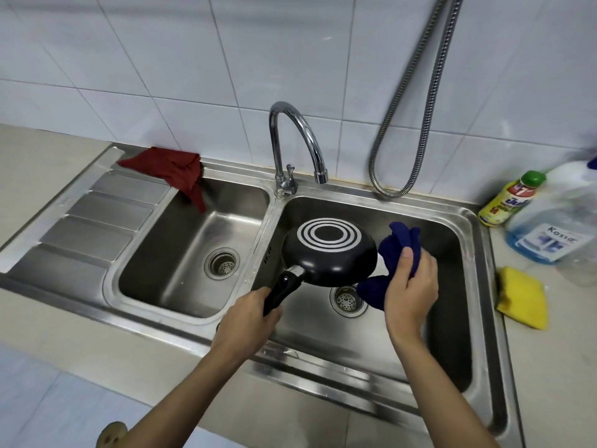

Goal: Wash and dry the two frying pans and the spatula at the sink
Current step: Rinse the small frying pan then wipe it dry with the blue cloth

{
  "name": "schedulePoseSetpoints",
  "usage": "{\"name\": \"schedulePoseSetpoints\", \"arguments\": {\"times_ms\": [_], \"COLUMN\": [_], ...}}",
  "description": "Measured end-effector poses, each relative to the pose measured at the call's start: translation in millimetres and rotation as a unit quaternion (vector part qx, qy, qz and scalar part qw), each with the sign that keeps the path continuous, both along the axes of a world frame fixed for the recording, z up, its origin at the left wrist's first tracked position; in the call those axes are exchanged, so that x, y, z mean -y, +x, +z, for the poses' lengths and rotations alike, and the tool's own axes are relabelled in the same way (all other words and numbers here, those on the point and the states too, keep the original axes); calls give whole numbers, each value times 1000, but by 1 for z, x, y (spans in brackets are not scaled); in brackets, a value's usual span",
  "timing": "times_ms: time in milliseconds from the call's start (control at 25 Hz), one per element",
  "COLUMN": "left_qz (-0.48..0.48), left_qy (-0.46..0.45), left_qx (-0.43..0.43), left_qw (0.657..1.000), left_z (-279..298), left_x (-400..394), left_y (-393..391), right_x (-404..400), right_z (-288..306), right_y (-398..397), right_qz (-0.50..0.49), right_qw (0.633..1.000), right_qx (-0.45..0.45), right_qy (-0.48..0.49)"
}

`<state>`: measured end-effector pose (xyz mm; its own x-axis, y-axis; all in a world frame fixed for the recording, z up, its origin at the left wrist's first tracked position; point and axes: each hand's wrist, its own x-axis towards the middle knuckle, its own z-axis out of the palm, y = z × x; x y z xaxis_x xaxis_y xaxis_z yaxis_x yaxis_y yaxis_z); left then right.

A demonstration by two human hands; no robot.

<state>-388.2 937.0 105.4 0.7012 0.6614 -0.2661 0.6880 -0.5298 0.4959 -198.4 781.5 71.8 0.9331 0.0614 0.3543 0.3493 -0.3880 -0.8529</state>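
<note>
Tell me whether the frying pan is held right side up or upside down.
Upside down: the frying pan shows its ringed underside to the camera, held over the right sink basin.

Two bare forearms come up from the bottom edge toward the double-bowl stainless steel sink, and neither carries a sleeve, so both are uncovered up to where they leave view. The left hand has no ring or glove on it. The right hand is just as plain, with no watch, band or strap at the wrist and short, unpainted nails.
</note>
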Motion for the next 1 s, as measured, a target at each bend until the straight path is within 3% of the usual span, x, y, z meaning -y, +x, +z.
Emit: {"name": "schedulePoseSetpoints", "arguments": {"times_ms": [80, 160, 280, 400, 480, 520, 600, 720, 880, 1000], "left_qz": [-24, -49, -83, -113, -125, -121, -104, -107, -93, -74], "left_qy": [11, 35, 84, 131, 136, 123, 101, 107, 82, 62], "left_qx": [-8, -14, -29, -40, -30, -25, -17, -1, 3, 2], "left_qw": [1000, 998, 993, 984, 982, 985, 989, 988, 992, 995], "left_z": [2, 7, 13, 16, 13, 10, 7, 8, 10, 9], "left_x": [2, 6, 11, 17, 19, 19, 16, 9, 3, 0], "left_y": [-1, 0, -2, -7, -10, -12, -17, -27, -31, -23], "right_x": [-17, -33, -44, -62, -82, -90, -100, -97, -66, -36], "right_z": [6, 3, -2, 6, 14, 18, 22, 12, -21, -37], "right_y": [0, -9, -30, -33, -22, -13, 9, 62, 100, 70], "right_qz": [80, 167, 250, 345, 408, 426, 421, 326, 218, 94], "right_qw": [993, 960, 908, 822, 776, 779, 830, 899, 920, 950], "right_qx": [43, 119, 213, 309, 298, 255, 132, -15, -223, -263], "right_qy": [-70, -190, -262, -330, -378, -384, -340, -292, -237, -142]}}
